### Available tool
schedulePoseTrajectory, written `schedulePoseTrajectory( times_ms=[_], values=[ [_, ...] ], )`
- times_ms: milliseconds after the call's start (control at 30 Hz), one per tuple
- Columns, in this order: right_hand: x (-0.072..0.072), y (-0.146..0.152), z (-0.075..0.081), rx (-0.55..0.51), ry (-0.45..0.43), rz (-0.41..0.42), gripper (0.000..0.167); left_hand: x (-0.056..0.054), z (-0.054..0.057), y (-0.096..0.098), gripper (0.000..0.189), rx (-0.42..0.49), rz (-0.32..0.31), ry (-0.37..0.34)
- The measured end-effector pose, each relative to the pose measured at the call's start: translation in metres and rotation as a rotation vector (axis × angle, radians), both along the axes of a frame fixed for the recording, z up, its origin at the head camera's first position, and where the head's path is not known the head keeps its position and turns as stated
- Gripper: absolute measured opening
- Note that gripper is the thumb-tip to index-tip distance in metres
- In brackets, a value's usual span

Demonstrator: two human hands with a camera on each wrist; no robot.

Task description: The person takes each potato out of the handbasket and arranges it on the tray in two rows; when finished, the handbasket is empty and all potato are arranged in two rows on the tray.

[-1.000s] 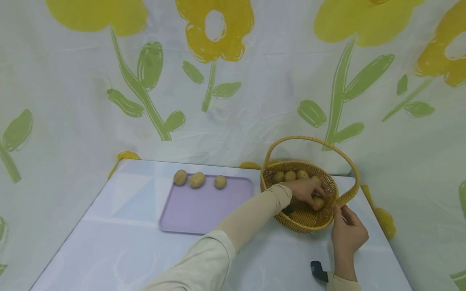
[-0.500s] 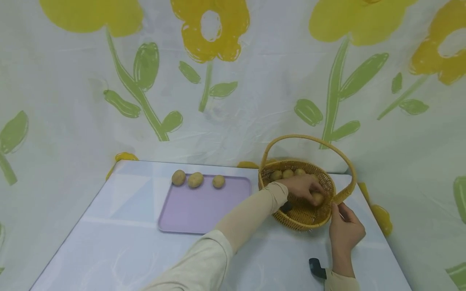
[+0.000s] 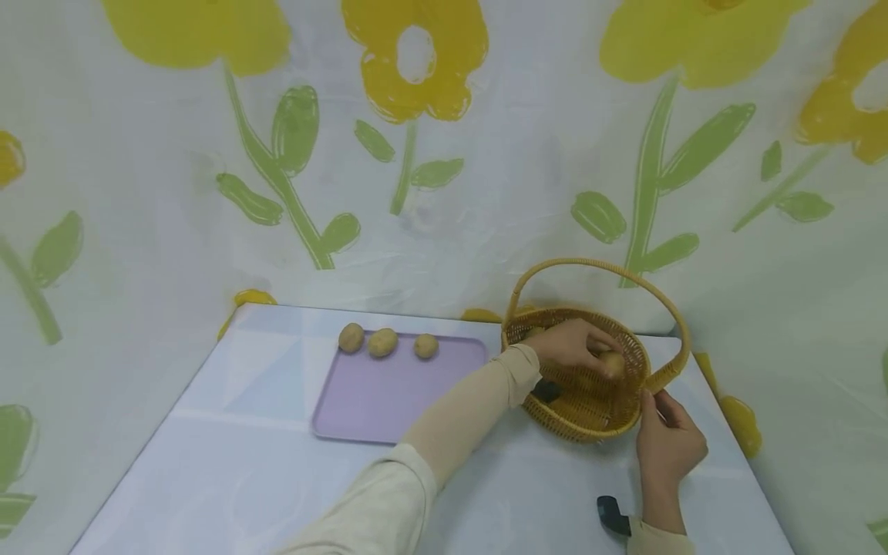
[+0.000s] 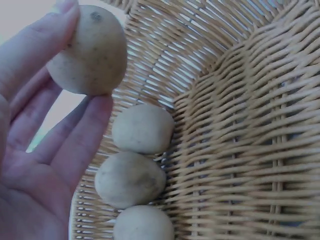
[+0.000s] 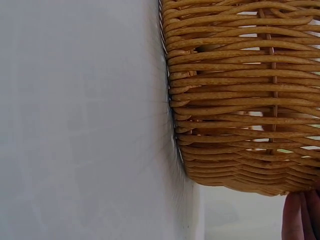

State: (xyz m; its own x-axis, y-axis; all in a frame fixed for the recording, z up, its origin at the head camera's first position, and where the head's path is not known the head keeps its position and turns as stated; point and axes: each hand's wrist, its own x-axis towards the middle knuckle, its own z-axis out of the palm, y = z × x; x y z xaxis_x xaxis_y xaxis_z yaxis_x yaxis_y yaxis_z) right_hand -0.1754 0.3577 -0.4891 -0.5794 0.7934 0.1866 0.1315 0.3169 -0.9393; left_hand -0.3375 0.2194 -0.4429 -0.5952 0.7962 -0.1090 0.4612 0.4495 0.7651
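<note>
1. The left hand (image 3: 572, 344) is partly spread, thumb and fingertips pinching a potato (image 4: 92, 52) inside the wicker basket (image 3: 565, 430), on the desk's far right. It is clear of three potatoes (image 4: 131, 180) lined up there.
2. The right hand (image 3: 669, 443) pinches the basket's right rim at the handle's foot.
3. Compared with a second ago, the gripped potato sits farther toward the basket's far side; the right hand's hold is unchanged.
4. The pale desk (image 3: 243, 462) carries a lilac tray (image 3: 395, 393) left of the basket, with three more potatoes (image 3: 382, 343) along its far edge.
5. Behind hangs a white flower-printed curtain (image 3: 513, 193).
</note>
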Motion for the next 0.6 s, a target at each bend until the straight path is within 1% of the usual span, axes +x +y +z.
schedulePoseTrajectory(
  times_ms=[133, 200, 300, 367, 433, 600],
  values=[
    [0.0, -0.001, -0.001, -0.001, 0.008, 0.009, 0.036, 0.001, 0.006, -0.005, 0.052, 0.062, -0.008, -0.013],
    [0.001, -0.002, -0.001, -0.002, 0.021, 0.013, 0.036, 0.003, 0.009, -0.006, 0.052, 0.081, -0.001, -0.019],
    [0.001, -0.003, -0.001, -0.002, 0.027, 0.011, 0.035, 0.007, 0.013, -0.009, 0.053, 0.101, 0.028, -0.056],
    [0.0, -0.003, -0.002, -0.006, 0.032, 0.01, 0.035, 0.01, 0.017, -0.011, 0.054, 0.116, 0.05, -0.067],
    [0.0, -0.003, -0.002, -0.009, 0.035, 0.006, 0.035, 0.012, 0.021, -0.015, 0.054, 0.149, 0.058, -0.085],
    [-0.001, -0.001, -0.001, -0.005, 0.021, -0.008, 0.036, 0.015, 0.033, -0.026, 0.056, 0.203, 0.04, -0.063]
  ],
)
